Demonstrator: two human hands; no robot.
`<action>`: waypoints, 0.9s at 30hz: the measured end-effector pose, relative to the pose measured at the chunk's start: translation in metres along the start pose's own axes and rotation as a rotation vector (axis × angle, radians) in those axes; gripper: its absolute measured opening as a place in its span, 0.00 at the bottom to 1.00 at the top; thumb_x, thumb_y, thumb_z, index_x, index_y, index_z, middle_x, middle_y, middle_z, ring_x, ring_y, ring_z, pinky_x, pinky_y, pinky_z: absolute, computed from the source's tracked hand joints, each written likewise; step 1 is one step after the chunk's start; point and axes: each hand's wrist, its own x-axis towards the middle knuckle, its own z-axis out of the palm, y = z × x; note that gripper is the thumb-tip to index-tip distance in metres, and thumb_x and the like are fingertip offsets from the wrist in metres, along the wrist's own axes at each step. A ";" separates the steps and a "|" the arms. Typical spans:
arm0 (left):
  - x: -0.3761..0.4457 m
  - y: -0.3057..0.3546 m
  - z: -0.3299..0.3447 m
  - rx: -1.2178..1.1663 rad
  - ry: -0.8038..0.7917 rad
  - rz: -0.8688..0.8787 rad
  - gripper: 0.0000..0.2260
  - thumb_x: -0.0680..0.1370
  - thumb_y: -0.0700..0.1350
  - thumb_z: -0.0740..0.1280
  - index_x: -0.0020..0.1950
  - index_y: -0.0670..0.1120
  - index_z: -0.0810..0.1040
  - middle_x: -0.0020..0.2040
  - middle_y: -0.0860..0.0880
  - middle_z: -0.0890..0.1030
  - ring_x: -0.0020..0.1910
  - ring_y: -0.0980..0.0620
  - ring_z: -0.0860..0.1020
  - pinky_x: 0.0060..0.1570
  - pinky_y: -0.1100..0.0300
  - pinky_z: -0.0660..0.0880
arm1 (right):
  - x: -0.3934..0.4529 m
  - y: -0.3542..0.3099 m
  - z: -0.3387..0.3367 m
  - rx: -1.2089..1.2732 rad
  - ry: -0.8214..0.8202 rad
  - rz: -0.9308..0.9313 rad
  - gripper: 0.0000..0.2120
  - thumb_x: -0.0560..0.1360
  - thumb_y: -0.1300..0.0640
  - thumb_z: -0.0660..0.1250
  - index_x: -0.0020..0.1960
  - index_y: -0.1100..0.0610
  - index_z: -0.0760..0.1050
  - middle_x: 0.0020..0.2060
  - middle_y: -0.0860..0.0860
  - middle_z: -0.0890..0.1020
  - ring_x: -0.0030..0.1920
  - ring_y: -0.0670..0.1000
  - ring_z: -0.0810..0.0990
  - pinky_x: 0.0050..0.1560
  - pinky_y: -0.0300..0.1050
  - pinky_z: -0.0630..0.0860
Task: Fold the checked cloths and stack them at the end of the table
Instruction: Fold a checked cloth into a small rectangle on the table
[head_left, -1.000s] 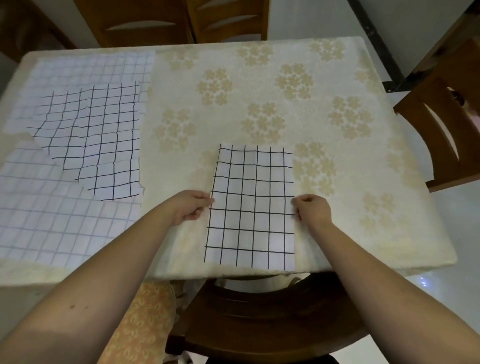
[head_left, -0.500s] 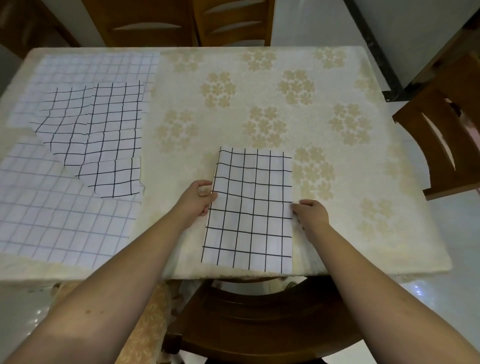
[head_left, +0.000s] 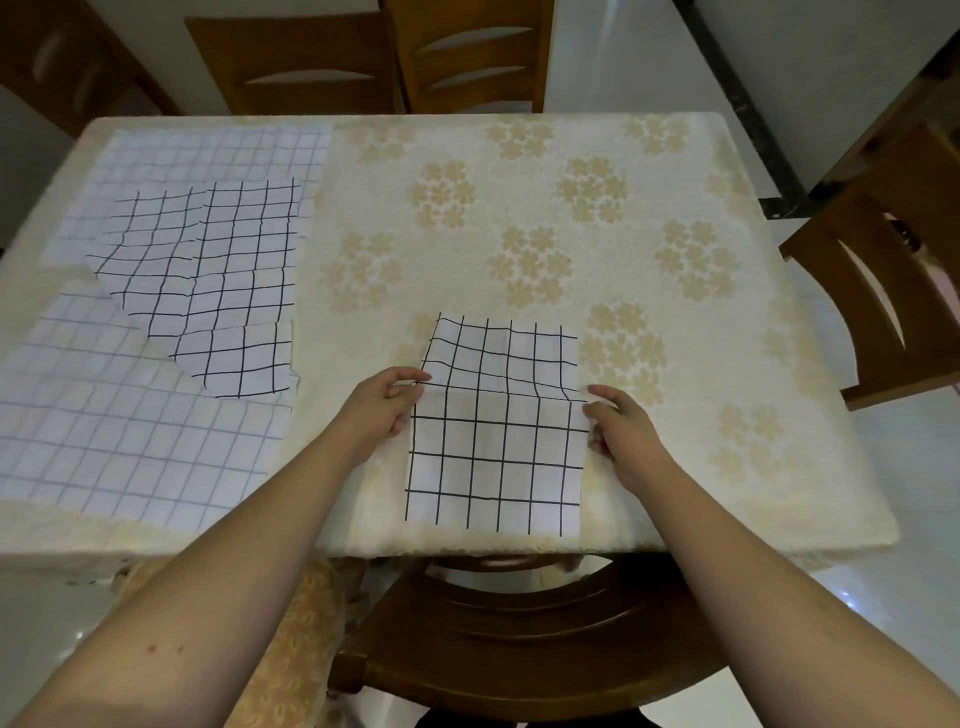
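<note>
**Mid-fold on the small checked cloth, both hands on the side edges**

Only one view here, the head camera looking down.

The white cloth with the bold black grid (head_left: 496, 431), already narrowed into a strip, lies near the front edge of the table with the cream floral tablecloth (head_left: 519, 218), right in front of the person. The left hand (head_left: 382, 410) pinches the cloth's left edge and the right hand (head_left: 618, 426) pinches the right edge, both at about the middle of its length, fingers closed on the fabric. There's a crosswise ridge between the two hands and the far half looks a bit lifted and wavy, so my guess is they're grabbing at the midline to set up the next fold, one half over the other. Holding both sides level probably keeps the crease square.

Off to the left, another black-grid cloth, rumpled and unfolded (head_left: 208, 275), rests on top of a big pale cloth with a faint blue-grey grid (head_left: 119, 431), which is spread flat. Those look like they're waiting their turn. No folded stack anywhere that I can see, so it's early days.

Wooden chairs (head_left: 467, 57) stand around the table.
</note>
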 end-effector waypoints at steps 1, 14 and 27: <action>-0.003 0.002 0.000 -0.003 -0.007 0.005 0.07 0.80 0.39 0.65 0.57 0.45 0.79 0.33 0.47 0.68 0.24 0.54 0.61 0.24 0.65 0.58 | -0.002 -0.003 -0.002 0.003 -0.016 -0.025 0.14 0.78 0.63 0.63 0.62 0.55 0.75 0.35 0.51 0.72 0.28 0.48 0.68 0.34 0.41 0.70; -0.016 0.022 -0.020 0.602 0.025 0.208 0.04 0.78 0.49 0.69 0.52 0.53 0.80 0.47 0.58 0.82 0.23 0.53 0.76 0.28 0.68 0.71 | -0.023 -0.027 -0.004 -0.525 -0.007 -0.377 0.07 0.74 0.55 0.73 0.52 0.52 0.82 0.41 0.49 0.79 0.36 0.50 0.77 0.36 0.33 0.72; -0.023 0.055 -0.027 0.563 -0.096 0.312 0.02 0.79 0.49 0.67 0.49 0.54 0.79 0.46 0.59 0.77 0.39 0.61 0.75 0.41 0.66 0.70 | -0.049 -0.057 -0.019 -0.342 -0.090 -0.552 0.02 0.78 0.54 0.68 0.48 0.52 0.80 0.48 0.41 0.83 0.50 0.35 0.79 0.50 0.29 0.70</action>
